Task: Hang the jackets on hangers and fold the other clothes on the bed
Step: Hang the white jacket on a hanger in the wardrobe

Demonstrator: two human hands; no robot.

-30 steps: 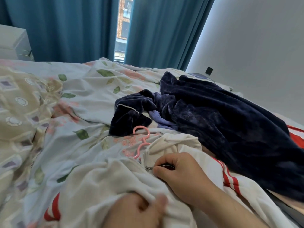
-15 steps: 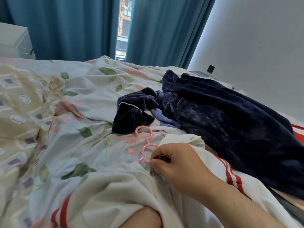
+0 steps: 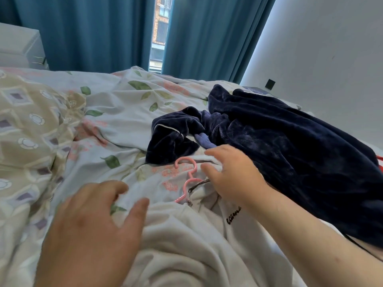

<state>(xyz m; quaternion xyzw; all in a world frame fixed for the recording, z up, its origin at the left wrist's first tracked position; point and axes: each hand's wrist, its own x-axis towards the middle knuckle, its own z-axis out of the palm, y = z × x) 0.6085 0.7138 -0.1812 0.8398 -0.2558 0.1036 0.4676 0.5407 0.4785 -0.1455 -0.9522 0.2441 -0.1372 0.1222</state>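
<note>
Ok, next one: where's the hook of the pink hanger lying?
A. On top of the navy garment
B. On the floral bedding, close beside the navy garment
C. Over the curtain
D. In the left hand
B: the pink hanger has its hook on the floral bedding next to the navy garment, while its lower part disappears into the white jacket.

1 wide-angle view, worn on the person's head, looks forward and down along the floral-print bed [image 3: 124, 112] toward teal fabric curtains [image 3: 93, 32]. It sits close above the left hand [image 3: 89, 235], right hand [image 3: 234, 175] and white zip-up fleece jacket [image 3: 186, 245].
</note>
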